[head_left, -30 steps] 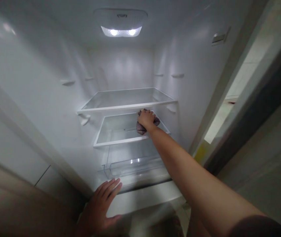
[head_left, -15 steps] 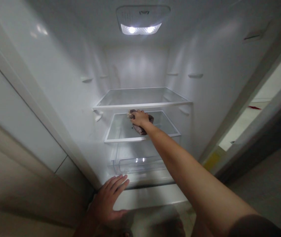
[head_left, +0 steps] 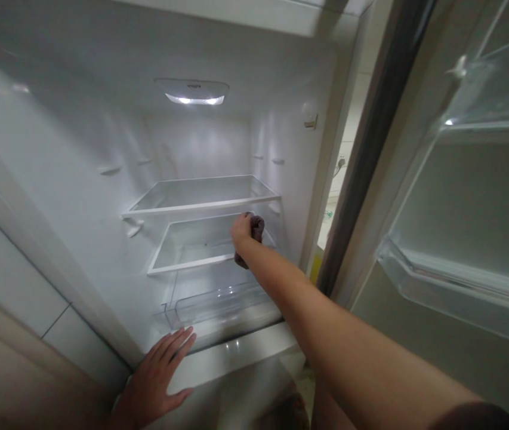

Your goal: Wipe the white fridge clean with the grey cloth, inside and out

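Note:
Inside a lit fridge (head_left: 204, 143), my right hand (head_left: 241, 230) is closed on a dark brownish cloth (head_left: 258, 227). It is over the right part of the lower glass shelf (head_left: 191, 239), and the cloth hangs down near the shelf's front edge. Whether the cloth touches the glass there I cannot tell. My left hand (head_left: 158, 373) has its fingers spread, close to the fridge's lower left front edge and the clear drawer (head_left: 218, 304). Nothing is in it.
An upper glass shelf (head_left: 204, 194) sits just above the right hand. The fridge door (head_left: 437, 227) stands open at the right, with a clear door bin (head_left: 460, 292). A lamp (head_left: 194, 95) glows at the top. White tiles (head_left: 21, 269) line the left.
My right hand with the cloth first slid left over the lower shelf, then came back to its right side and front. The view has swung right, showing the open door. My left hand stays spread.

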`<state>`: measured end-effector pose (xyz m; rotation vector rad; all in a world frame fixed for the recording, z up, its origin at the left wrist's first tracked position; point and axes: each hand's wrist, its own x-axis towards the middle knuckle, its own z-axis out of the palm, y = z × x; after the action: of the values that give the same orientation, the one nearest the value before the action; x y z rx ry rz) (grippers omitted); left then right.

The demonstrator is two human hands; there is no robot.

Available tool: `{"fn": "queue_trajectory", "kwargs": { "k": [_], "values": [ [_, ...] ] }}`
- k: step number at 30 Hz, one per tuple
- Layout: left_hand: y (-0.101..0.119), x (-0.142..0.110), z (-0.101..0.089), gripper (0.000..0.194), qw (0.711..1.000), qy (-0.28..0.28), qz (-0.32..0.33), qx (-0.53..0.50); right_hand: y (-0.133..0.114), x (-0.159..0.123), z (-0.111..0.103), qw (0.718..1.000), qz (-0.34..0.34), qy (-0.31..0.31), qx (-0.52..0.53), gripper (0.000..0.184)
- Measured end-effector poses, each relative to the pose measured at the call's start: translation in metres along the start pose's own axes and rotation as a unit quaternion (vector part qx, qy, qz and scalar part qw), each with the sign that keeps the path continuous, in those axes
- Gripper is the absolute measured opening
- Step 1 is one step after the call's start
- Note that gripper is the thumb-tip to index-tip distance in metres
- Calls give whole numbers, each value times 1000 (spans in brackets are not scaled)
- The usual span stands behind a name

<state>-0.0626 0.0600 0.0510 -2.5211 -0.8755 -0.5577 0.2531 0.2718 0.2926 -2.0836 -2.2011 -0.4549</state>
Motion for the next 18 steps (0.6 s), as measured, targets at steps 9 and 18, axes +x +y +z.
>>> {"fn": "queue_trajectory", "kwargs": {
  "k": [9, 18],
  "values": [
    [-4, -2, 4, 98, 1000, 2, 3, 5, 49, 26, 26, 996, 34, 15, -80, 36],
    [-2, -2, 0, 99, 1000, -25, -7, 8, 55, 79, 44, 998, 0, 2, -59, 39]
  ]
}}
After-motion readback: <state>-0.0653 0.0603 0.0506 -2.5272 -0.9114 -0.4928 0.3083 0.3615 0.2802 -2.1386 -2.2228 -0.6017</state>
